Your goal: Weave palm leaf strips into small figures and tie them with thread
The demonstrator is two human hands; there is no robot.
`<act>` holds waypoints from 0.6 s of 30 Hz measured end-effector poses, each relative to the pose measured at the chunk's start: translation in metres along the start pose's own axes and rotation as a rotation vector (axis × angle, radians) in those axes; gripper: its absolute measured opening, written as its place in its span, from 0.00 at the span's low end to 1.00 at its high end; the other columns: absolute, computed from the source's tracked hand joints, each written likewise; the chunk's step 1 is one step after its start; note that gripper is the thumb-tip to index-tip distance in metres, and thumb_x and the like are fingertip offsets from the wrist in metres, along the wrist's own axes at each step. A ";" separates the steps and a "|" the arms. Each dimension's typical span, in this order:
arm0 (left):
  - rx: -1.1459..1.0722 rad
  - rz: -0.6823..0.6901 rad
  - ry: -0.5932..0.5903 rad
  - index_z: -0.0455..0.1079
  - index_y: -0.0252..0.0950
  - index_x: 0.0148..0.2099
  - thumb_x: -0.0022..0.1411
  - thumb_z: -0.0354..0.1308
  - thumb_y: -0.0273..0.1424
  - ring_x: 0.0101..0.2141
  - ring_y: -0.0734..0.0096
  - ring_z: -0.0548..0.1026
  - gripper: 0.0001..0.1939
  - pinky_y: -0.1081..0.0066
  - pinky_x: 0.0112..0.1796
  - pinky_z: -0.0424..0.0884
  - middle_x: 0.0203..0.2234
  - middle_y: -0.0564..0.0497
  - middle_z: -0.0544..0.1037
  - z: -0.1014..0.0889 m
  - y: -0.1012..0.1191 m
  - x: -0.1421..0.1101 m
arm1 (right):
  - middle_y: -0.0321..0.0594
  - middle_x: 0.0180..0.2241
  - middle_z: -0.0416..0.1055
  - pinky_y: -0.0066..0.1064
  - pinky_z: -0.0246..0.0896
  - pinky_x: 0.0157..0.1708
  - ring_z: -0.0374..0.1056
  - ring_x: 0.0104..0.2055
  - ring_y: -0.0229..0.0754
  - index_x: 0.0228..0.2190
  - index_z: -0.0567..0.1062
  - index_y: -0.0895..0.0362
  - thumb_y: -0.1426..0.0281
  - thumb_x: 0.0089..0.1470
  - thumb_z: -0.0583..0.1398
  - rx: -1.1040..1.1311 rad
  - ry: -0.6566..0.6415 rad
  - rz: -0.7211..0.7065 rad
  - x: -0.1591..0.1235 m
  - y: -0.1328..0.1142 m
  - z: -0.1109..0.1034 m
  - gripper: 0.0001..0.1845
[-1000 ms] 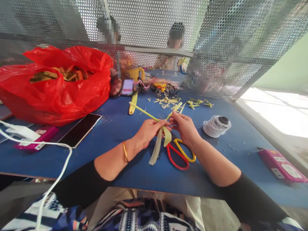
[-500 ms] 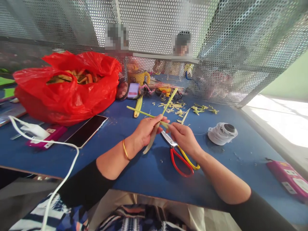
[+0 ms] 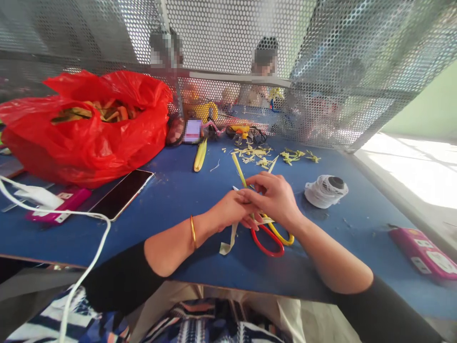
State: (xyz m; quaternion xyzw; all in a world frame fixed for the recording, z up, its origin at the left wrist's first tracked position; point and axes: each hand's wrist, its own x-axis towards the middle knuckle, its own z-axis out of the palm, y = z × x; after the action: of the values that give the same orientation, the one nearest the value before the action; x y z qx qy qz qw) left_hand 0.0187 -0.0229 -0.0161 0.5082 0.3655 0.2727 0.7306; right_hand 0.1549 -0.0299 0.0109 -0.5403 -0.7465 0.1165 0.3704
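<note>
My left hand (image 3: 231, 209) is closed around crossed leaf strips (image 3: 238, 169). One green end sticks up past the fingers, and a pale tail hangs below toward the table. My right hand (image 3: 277, 197) meets it from the right, thumb and fingers bent over the same strips; their crossing point is hidden between the hands. Under the hands lie scissors with a red handle loop (image 3: 266, 251) and a yellow one, their blades mostly covered. Beyond the hands rest a folded yellow-green leaf bundle (image 3: 200, 158) and scattered leaf trimmings (image 3: 254, 152).
A red plastic bag (image 3: 143, 138) of leaf pieces stands at left, near a phone (image 3: 123, 193) and a pink power strip (image 3: 67, 202) with a white cable. Wrapped thread spool (image 3: 323, 193) and another power strip (image 3: 424, 250) are right. A perforated metal screen (image 3: 221, 43) borders the table.
My right hand has moved up and over the strips, closer against my left hand. The strip that pointed left no longer shows there; a pale end now sticks out rightward below the hands.
</note>
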 end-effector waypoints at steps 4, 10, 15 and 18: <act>-0.122 -0.134 0.029 0.77 0.31 0.29 0.59 0.64 0.31 0.21 0.71 0.77 0.08 0.75 0.24 0.69 0.22 0.47 0.79 -0.005 0.003 0.003 | 0.30 0.17 0.60 0.30 0.51 0.25 0.55 0.22 0.34 0.22 0.71 0.54 0.62 0.53 0.59 0.207 -0.023 0.103 -0.002 -0.003 0.000 0.12; -0.526 -0.125 0.225 0.74 0.31 0.28 0.66 0.53 0.22 0.19 0.80 0.73 0.14 0.82 0.17 0.61 0.20 0.51 0.77 -0.027 0.025 0.009 | 0.37 0.23 0.72 0.33 0.51 0.30 0.62 0.24 0.37 0.28 0.72 0.54 0.70 0.60 0.54 -0.240 0.143 -0.413 -0.014 -0.011 0.001 0.10; -0.679 -0.102 0.257 0.74 0.27 0.34 0.69 0.49 0.23 0.25 0.76 0.78 0.14 0.81 0.23 0.72 0.25 0.45 0.80 -0.034 0.041 0.004 | 0.37 0.21 0.70 0.34 0.49 0.29 0.61 0.23 0.38 0.29 0.71 0.56 0.77 0.61 0.49 -0.523 0.127 -0.664 -0.015 0.003 0.022 0.14; -0.722 -0.051 0.274 0.74 0.27 0.35 0.69 0.49 0.22 0.26 0.74 0.79 0.13 0.79 0.26 0.75 0.27 0.44 0.80 -0.037 0.040 0.004 | 0.35 0.19 0.69 0.34 0.51 0.29 0.61 0.22 0.39 0.30 0.71 0.57 0.78 0.61 0.49 -0.559 0.145 -0.702 -0.013 0.006 0.027 0.13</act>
State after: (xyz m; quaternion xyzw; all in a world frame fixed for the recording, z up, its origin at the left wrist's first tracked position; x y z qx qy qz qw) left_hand -0.0100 0.0140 0.0122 0.1682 0.3527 0.4309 0.8134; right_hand 0.1429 -0.0334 -0.0172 -0.3404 -0.8594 -0.2602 0.2789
